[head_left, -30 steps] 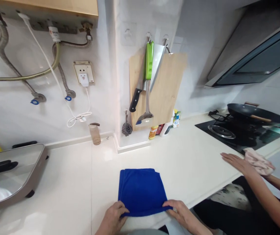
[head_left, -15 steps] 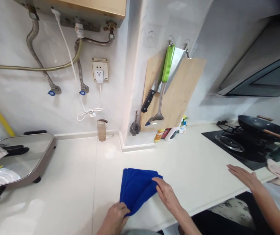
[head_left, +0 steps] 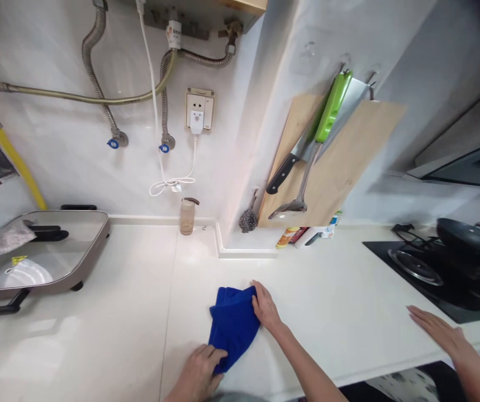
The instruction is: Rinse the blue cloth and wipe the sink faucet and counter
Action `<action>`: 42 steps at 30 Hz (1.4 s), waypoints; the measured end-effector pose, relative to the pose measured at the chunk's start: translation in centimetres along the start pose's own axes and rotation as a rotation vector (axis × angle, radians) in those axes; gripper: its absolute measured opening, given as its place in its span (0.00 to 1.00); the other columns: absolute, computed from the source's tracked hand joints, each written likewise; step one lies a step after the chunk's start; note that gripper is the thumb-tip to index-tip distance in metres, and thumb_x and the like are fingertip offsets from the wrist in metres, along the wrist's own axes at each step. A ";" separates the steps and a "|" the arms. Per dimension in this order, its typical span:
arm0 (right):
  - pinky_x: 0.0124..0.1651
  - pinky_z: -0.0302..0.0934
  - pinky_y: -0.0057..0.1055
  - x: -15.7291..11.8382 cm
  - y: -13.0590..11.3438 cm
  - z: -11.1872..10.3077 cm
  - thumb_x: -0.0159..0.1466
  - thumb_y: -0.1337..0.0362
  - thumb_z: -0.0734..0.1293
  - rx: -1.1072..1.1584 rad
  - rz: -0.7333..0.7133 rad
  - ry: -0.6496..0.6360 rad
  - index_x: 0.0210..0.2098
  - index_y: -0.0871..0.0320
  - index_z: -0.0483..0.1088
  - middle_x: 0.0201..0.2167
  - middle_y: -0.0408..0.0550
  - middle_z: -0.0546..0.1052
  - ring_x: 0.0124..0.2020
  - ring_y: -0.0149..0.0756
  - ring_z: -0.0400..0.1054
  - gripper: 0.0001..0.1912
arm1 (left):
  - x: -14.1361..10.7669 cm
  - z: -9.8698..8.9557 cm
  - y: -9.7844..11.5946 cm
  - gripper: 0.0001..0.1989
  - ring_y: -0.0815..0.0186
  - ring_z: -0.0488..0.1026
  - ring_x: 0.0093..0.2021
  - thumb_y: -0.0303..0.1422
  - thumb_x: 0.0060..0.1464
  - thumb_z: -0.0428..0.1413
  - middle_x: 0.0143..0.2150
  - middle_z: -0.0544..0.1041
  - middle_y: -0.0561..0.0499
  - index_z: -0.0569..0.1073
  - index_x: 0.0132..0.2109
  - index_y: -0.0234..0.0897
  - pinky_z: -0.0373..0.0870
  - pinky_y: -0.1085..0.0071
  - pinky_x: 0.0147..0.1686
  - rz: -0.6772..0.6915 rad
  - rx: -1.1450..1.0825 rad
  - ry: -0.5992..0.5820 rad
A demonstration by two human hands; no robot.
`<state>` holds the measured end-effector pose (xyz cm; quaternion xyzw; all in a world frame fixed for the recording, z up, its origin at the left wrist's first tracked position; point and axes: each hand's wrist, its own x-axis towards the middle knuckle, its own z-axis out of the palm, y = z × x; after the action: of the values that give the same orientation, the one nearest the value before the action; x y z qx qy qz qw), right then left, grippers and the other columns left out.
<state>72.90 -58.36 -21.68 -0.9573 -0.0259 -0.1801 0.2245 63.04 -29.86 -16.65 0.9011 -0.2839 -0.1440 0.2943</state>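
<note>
A blue cloth (head_left: pixel 236 321) lies partly folded on the white countertop (head_left: pixel 131 312), its right side turned over toward the left. My right hand (head_left: pixel 266 306) grips the cloth's upper right edge, fingers bent behind it. At the lower left corner, my left hand (head_left: pixel 201 365) pinches the cloth between thumb and fingers. Both of my hands rest low, close to the counter surface.
A co-worker's hand (head_left: pixel 435 329) rests at the counter's right edge. Beyond it are a black cooktop (head_left: pixel 416 290) and a wok (head_left: pixel 470 234). An electric pan (head_left: pixel 67 262) stands left, a bottle (head_left: pixel 187 216) near the wall. A cutting board (head_left: pixel 340 167) hangs with a knife (head_left: pixel 282 174) and spatula (head_left: pixel 332 111).
My right hand has moved left and slightly up, folding the cloth's right edge over. My left hand stays at the lower corner. The view has turned a little to the left.
</note>
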 end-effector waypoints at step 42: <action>0.39 0.63 0.38 -10.3 1.9 -7.5 0.63 0.42 0.56 0.177 0.590 -0.059 0.41 0.54 0.71 0.36 0.50 0.77 0.35 0.42 0.71 0.24 | 0.0 -5.7 -4.4 0.17 0.60 0.76 0.43 0.36 0.57 0.51 0.39 0.81 0.50 0.72 0.52 0.42 0.71 0.63 0.45 -0.309 -0.019 0.143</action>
<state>61.03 -63.04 -19.94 -0.9051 0.2313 -0.0764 0.3486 67.35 -24.37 -14.89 0.9392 -0.1188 -0.1260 0.2965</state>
